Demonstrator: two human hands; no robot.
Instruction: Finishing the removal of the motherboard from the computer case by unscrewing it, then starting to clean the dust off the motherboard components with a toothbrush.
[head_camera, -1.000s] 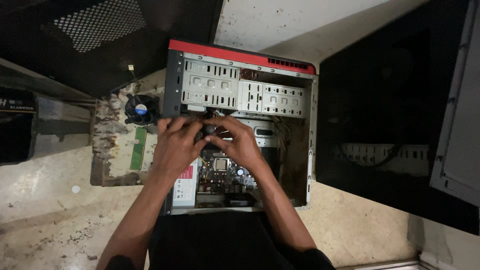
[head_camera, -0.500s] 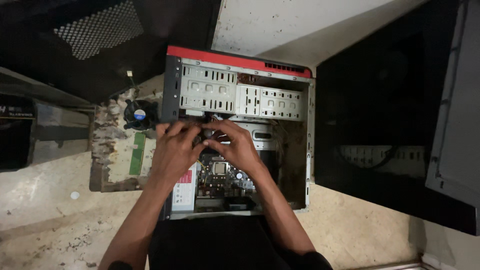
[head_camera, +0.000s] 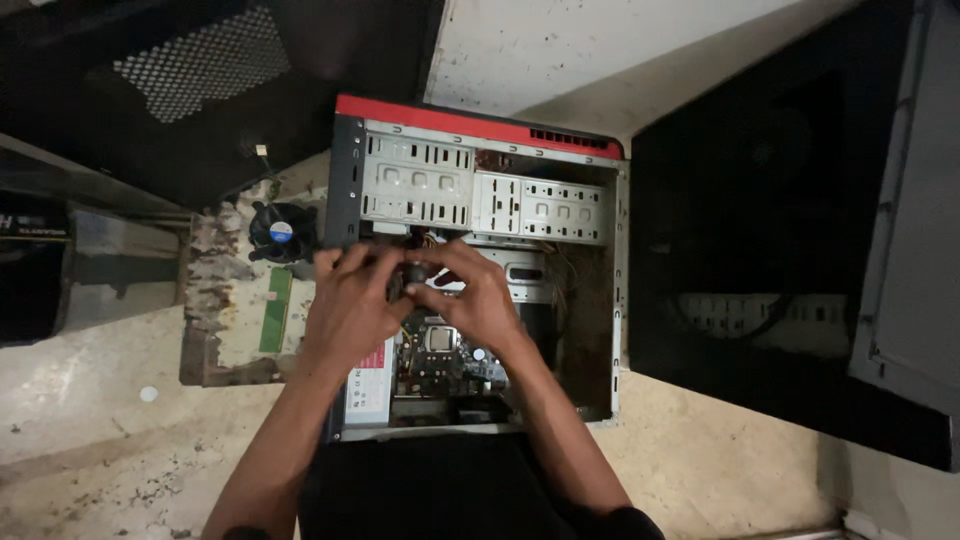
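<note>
Pinching one small dark part (head_camera: 412, 274), both hands' grip, left hand (head_camera: 350, 305) and right hand (head_camera: 478, 300), mid open computer case (head_camera: 620, 330), walls near.

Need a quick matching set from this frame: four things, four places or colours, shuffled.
1. cooler fan
2. case edge
3. green board
4. hands: left hand, right hand

a. red
b. flat on the floor, just below the fan
c. inside the open case
d. on the floor left of the case

Pairs: 1-d, 2-a, 3-b, 4-c
</note>
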